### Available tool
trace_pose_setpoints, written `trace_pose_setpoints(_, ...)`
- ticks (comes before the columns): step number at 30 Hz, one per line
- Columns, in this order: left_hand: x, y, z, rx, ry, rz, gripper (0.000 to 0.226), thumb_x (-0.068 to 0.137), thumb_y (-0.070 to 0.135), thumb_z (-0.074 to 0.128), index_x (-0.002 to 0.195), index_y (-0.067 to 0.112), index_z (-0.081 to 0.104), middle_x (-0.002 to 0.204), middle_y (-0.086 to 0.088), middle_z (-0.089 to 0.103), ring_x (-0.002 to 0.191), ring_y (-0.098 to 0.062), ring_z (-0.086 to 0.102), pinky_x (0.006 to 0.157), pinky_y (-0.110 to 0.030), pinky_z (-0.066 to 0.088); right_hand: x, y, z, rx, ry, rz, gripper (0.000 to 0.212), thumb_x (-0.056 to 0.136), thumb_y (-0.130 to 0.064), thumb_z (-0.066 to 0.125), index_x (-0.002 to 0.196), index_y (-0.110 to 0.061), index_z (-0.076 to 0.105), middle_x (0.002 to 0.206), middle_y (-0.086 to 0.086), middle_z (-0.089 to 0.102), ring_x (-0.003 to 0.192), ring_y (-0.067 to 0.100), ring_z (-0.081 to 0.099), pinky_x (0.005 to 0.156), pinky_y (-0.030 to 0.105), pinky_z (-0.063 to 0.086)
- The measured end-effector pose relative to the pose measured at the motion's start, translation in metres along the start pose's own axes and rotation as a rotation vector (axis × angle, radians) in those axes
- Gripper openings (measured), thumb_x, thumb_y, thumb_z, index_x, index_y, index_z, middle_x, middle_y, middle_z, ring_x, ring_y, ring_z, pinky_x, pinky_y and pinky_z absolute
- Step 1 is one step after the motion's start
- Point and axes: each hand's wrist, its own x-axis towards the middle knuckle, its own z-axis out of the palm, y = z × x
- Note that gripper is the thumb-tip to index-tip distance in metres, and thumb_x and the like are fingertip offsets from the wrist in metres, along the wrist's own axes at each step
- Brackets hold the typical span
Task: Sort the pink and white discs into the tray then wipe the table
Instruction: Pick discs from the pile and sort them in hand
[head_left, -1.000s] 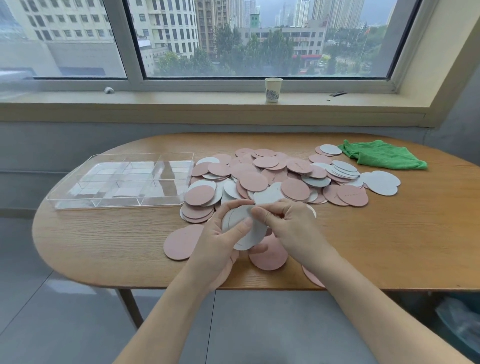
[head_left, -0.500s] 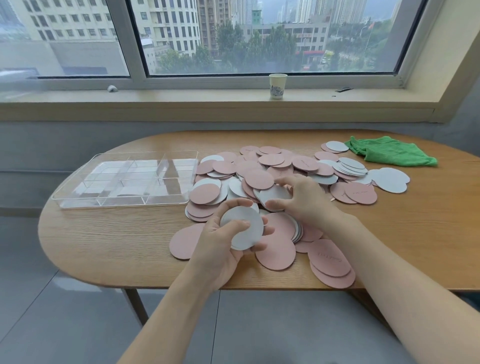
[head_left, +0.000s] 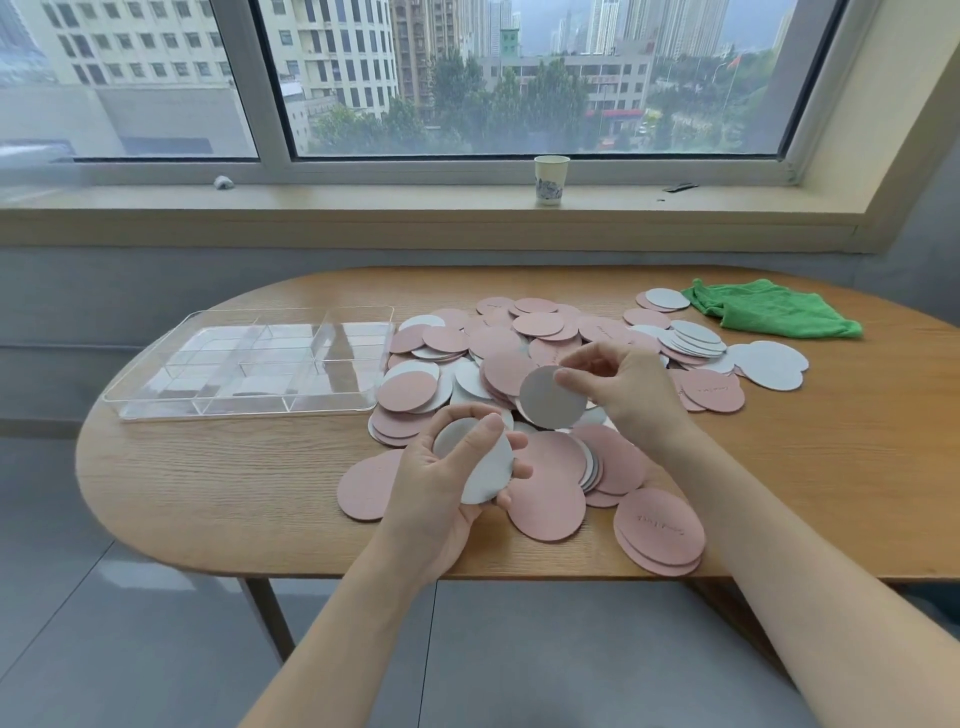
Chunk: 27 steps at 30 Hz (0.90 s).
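A heap of pink discs (head_left: 545, 499) and white discs (head_left: 769, 366) covers the middle of the wooden table (head_left: 218, 488). My left hand (head_left: 447, 499) grips a small stack of white discs (head_left: 485, 467) above the table's near edge. My right hand (head_left: 628, 395) pinches a single white disc (head_left: 550, 397) lifted above the heap, just right of and beyond the left hand. The clear divided tray (head_left: 249, 358) stands at the left of the heap, and I see no discs in it. A green cloth (head_left: 769, 312) lies crumpled at the far right.
A paper cup (head_left: 551, 179) stands on the window sill behind the table. Two pink discs (head_left: 660, 535) overhang the near table edge by my right forearm. Bare wood shows in front of the tray and at the right side.
My right hand went from the left hand's stack into the heap and has now lifted a white disc from it. My left hand keeps its stack in about the same place.
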Motion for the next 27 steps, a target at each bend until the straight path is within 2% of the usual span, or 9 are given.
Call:
trace_pose_setpoints(4, 0.0, 0.001, 0.002, -0.014, 0.05, 0.009, 0.039, 0.081, 0.036, 0.083, 0.106, 0.012, 0.065, 0.102, -0.027, 0.072, 0.076, -0.037, 0.069, 0.047, -0.03, 0.051, -0.018, -0.017, -0.008, 0.352, -0.016, 0.04, 0.013, 0.08, -0.02, 0.081, 0.086, -0.013, 0.072, 0.082, 0.005, 0.069, 0.074, 0.014, 0.059, 0.065, 0.023, 0.051)
trace_pose_setpoints(8, 0.002, 0.0, 0.003, -0.049, 0.041, 0.008, 0.058, 0.082, 0.063, 0.07, 0.106, 0.011, 0.066, 0.098, -0.02, 0.071, 0.071, -0.035, 0.071, 0.045, -0.03, 0.051, -0.041, -0.033, -0.006, 0.533, -0.216, 0.103, 0.03, 0.072, -0.024, 0.079, 0.092, -0.004, 0.07, 0.085, 0.012, 0.069, 0.076, 0.021, 0.059, 0.066, 0.023, 0.052)
trace_pose_setpoints(11, 0.001, 0.002, 0.005, -0.044, 0.015, -0.022, 0.064, 0.087, 0.066, 0.046, 0.113, 0.01, 0.064, 0.096, -0.02, 0.073, 0.07, -0.036, 0.071, 0.046, -0.032, 0.05, -0.054, -0.041, 0.007, 0.415, -0.277, 0.077, 0.019, 0.08, -0.013, 0.08, 0.092, -0.001, 0.071, 0.08, 0.011, 0.07, 0.071, 0.018, 0.061, 0.066, 0.023, 0.054)
trace_pose_setpoints(13, 0.001, 0.001, 0.004, -0.037, -0.014, -0.026, 0.066, 0.09, 0.066, 0.043, 0.113, 0.008, 0.065, 0.097, -0.023, 0.072, 0.073, -0.038, 0.071, 0.047, -0.033, 0.053, -0.059, -0.042, 0.019, 0.312, -0.276, 0.057, 0.015, 0.081, -0.01, 0.082, 0.09, -0.002, 0.073, 0.079, 0.015, 0.072, 0.068, 0.018, 0.063, 0.066, 0.023, 0.055)
trace_pose_setpoints(15, 0.002, 0.0, 0.001, -0.019, -0.029, -0.022, 0.058, 0.096, 0.058, 0.051, 0.115, 0.005, 0.064, 0.098, -0.022, 0.071, 0.076, -0.039, 0.072, 0.049, -0.035, 0.055, -0.062, -0.039, 0.029, 0.22, -0.252, 0.03, 0.015, 0.079, -0.013, 0.085, 0.087, -0.007, 0.075, 0.081, 0.015, 0.074, 0.067, 0.016, 0.064, 0.066, 0.023, 0.054)
trace_pose_setpoints(17, 0.002, 0.0, -0.002, 0.002, -0.057, -0.018, 0.04, 0.097, 0.036, 0.067, 0.119, 0.004, 0.062, 0.103, -0.023, 0.069, 0.08, -0.039, 0.072, 0.051, -0.035, 0.057, -0.062, -0.036, 0.033, 0.159, -0.211, -0.008, 0.014, 0.077, -0.015, 0.087, 0.084, -0.011, 0.075, 0.079, 0.008, 0.074, 0.068, 0.009, 0.064, 0.066, 0.021, 0.052)
trace_pose_setpoints(19, 0.002, 0.0, -0.004, 0.015, -0.069, -0.017, 0.032, 0.091, 0.02, 0.067, 0.119, 0.006, 0.063, 0.106, -0.025, 0.069, 0.082, -0.04, 0.071, 0.053, -0.035, 0.058, -0.058, -0.032, 0.029, 0.123, -0.191, -0.036, 0.013, 0.078, -0.019, 0.087, 0.084, -0.014, 0.076, 0.076, 0.004, 0.074, 0.07, 0.01, 0.067, 0.067, 0.022, 0.053)
trace_pose_setpoints(23, 0.001, 0.002, -0.004, -0.001, -0.056, -0.029, 0.025, 0.089, 0.017, 0.067, 0.113, 0.011, 0.066, 0.105, -0.028, 0.07, 0.082, -0.039, 0.07, 0.054, -0.033, 0.055, -0.033, -0.013, 0.011, -0.059, -0.031, -0.081, 0.01, 0.081, -0.022, 0.084, 0.087, -0.02, 0.077, 0.081, -0.004, 0.074, 0.078, 0.011, 0.069, 0.074, 0.025, 0.054)
trace_pose_setpoints(27, 0.002, 0.002, -0.004, -0.007, -0.057, -0.038, 0.022, 0.087, 0.018, 0.071, 0.107, 0.012, 0.066, 0.104, -0.029, 0.069, 0.078, -0.037, 0.068, 0.052, -0.031, 0.052, -0.01, 0.003, 0.0, -0.403, -0.035, -0.054, 0.032, 0.081, -0.033, 0.083, 0.109, -0.022, 0.073, 0.102, -0.008, 0.067, 0.085, 0.0, 0.056, 0.071, 0.01, 0.038)
